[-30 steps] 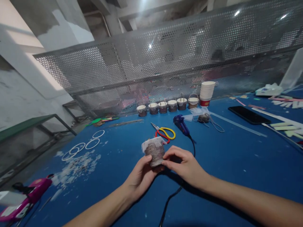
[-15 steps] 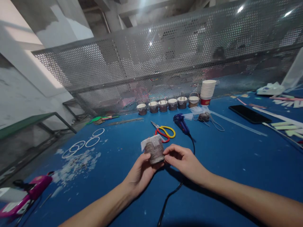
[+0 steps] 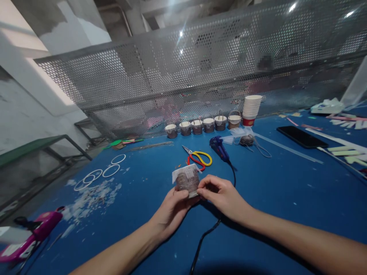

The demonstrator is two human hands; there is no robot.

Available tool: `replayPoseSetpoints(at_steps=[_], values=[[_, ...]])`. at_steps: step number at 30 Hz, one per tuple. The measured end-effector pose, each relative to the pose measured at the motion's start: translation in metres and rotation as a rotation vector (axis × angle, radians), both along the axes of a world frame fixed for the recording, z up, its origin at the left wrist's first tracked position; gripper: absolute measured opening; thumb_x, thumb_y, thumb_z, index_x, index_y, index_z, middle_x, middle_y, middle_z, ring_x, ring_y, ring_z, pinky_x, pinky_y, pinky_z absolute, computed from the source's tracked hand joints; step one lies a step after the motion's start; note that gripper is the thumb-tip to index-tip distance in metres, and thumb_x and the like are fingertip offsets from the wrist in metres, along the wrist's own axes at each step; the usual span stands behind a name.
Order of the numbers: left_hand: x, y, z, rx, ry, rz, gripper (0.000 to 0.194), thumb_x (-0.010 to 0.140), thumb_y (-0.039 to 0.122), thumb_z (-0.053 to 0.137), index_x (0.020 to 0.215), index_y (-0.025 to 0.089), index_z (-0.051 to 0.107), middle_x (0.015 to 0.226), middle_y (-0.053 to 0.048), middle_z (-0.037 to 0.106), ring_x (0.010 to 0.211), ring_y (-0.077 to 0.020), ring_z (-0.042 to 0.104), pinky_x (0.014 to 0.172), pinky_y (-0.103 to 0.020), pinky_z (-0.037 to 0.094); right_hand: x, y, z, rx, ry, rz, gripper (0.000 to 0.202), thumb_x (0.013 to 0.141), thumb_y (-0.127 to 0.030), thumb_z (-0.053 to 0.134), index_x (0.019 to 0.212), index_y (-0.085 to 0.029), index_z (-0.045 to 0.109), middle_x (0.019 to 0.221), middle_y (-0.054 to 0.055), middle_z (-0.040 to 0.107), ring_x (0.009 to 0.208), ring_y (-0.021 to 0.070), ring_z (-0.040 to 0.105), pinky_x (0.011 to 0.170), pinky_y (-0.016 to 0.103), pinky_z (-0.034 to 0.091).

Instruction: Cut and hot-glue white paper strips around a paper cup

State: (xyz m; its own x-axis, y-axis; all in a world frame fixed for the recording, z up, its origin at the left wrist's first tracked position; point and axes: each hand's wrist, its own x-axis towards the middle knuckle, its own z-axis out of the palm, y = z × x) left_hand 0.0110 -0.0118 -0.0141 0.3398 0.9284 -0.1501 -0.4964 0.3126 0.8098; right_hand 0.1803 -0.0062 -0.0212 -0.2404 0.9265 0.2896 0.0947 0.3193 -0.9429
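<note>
A small cup wrapped in grey-brown cord [image 3: 187, 181], with a strip of white lace round its upper edge, is in my left hand [image 3: 174, 208]. The left thumb presses on its front near the base and the other fingers are behind it. At the cup's lower right side, my right hand [image 3: 219, 192] has its thumb and forefinger pinched together. Whatever lies between those fingertips is too small to make out. Just beyond the cup are scissors [image 3: 202, 157] with one red and one yellow handle. A blue glue gun [image 3: 219, 149] lies to their right, its black cable running toward me.
Several wrapped cups [image 3: 185, 129] stand in a row at the back beside stacked paper cups [image 3: 252, 110]. A cord ball [image 3: 246, 141] and phone [image 3: 301, 137] lie to the right. White rings [image 3: 111, 170], scraps and a magenta power strip [image 3: 43, 229] are on the left.
The cup has turned and tilted slightly in my left hand, whose thumb has shifted right across its front. My right hand stays pinched at the cup's lower right side.
</note>
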Motion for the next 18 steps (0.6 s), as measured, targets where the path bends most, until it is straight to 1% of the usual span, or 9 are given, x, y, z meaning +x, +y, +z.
replayPoseSetpoints(at_steps=[3,6,8,10,11,13,14,15,18], values=[[0.001,-0.001,0.003,0.02,0.033,0.003,0.039,0.066,0.013,0.076,0.104,0.013,0.071,0.098,-0.008,0.074,0.092,-0.0202,0.067,0.092,-0.033,0.049,0.001,-0.002,0.003,0.023,-0.018,0.016,0.011,0.081,-0.028,0.058,0.075,-0.02,0.062,0.073,-0.001,0.061,0.068,0.0139,0.055,0.066,0.026,0.046],[0.001,-0.001,0.006,0.009,0.045,0.027,0.042,0.064,0.014,0.078,0.105,0.014,0.07,0.098,-0.008,0.074,0.09,-0.0198,0.067,0.089,-0.032,0.049,0.01,-0.002,0.014,0.015,-0.015,-0.001,0.014,0.082,-0.032,0.055,0.08,-0.021,0.064,0.073,0.0,0.062,0.067,0.0151,0.058,0.065,0.028,0.047],[-0.001,-0.001,0.007,-0.008,0.066,0.055,0.042,0.062,0.015,0.08,0.103,0.014,0.071,0.097,-0.009,0.073,0.089,-0.0208,0.067,0.086,-0.033,0.05,0.022,0.003,0.022,0.009,0.003,-0.1,0.018,0.081,-0.035,0.053,0.084,-0.021,0.064,0.073,0.001,0.063,0.067,0.0162,0.059,0.064,0.029,0.048],[-0.002,0.0,0.008,-0.016,0.085,0.088,0.041,0.06,0.016,0.082,0.1,0.014,0.071,0.096,-0.009,0.073,0.088,-0.0213,0.066,0.084,-0.034,0.051,0.039,0.014,0.026,0.031,0.03,-0.303,0.02,0.079,-0.037,0.053,0.085,-0.021,0.063,0.076,0.003,0.065,0.07,0.0183,0.061,0.066,0.031,0.048],[-0.002,0.0,0.007,-0.012,0.088,0.105,0.042,0.06,0.016,0.082,0.1,0.014,0.071,0.096,-0.009,0.073,0.088,-0.0213,0.066,0.084,-0.034,0.051,0.047,0.021,0.027,0.049,0.028,-0.421,0.019,0.077,-0.036,0.054,0.085,-0.021,0.063,0.079,0.004,0.066,0.072,0.0194,0.061,0.068,0.032,0.049],[-0.003,0.002,0.007,0.006,0.082,0.135,0.044,0.059,0.015,0.083,0.102,0.015,0.07,0.098,-0.008,0.072,0.089,-0.0206,0.065,0.083,-0.034,0.051,0.062,0.037,0.024,0.043,0.007,-0.602,0.02,0.073,-0.033,0.055,0.088,-0.021,0.06,0.088,0.007,0.066,0.083,0.0224,0.062,0.074,0.035,0.049],[-0.004,0.003,0.007,0.014,0.078,0.148,0.045,0.059,0.015,0.083,0.103,0.015,0.07,0.1,-0.007,0.072,0.089,-0.0202,0.065,0.083,-0.034,0.052,0.068,0.045,0.022,0.015,-0.016,-0.647,0.021,0.071,-0.031,0.057,0.089,-0.021,0.058,0.093,0.009,0.066,0.089,0.024,0.062,0.078,0.036,0.048],[-0.004,0.003,0.006,0.018,0.074,0.157,0.045,0.06,0.015,0.083,0.103,0.015,0.07,0.1,-0.007,0.072,0.089,-0.0197,0.065,0.083,-0.033,0.052,0.072,0.053,0.019,-0.033,-0.056,-0.657,0.025,0.069,-0.03,0.059,0.092,-0.021,0.057,0.099,0.01,0.066,0.095,0.0256,0.061,0.082,0.037,0.048],[-0.005,0.006,0.006,0.021,0.071,0.178,0.043,0.06,0.015,0.083,0.101,0.014,0.07,0.101,-0.008,0.072,0.088,-0.0193,0.065,0.082,-0.032,0.051,0.077,0.072,0.009,-0.162,-0.231,-0.595,0.039,0.065,-0.035,0.069,0.099,-0.019,0.057,0.112,0.015,0.063,0.107,0.0303,0.059,0.09,0.041,0.045]])
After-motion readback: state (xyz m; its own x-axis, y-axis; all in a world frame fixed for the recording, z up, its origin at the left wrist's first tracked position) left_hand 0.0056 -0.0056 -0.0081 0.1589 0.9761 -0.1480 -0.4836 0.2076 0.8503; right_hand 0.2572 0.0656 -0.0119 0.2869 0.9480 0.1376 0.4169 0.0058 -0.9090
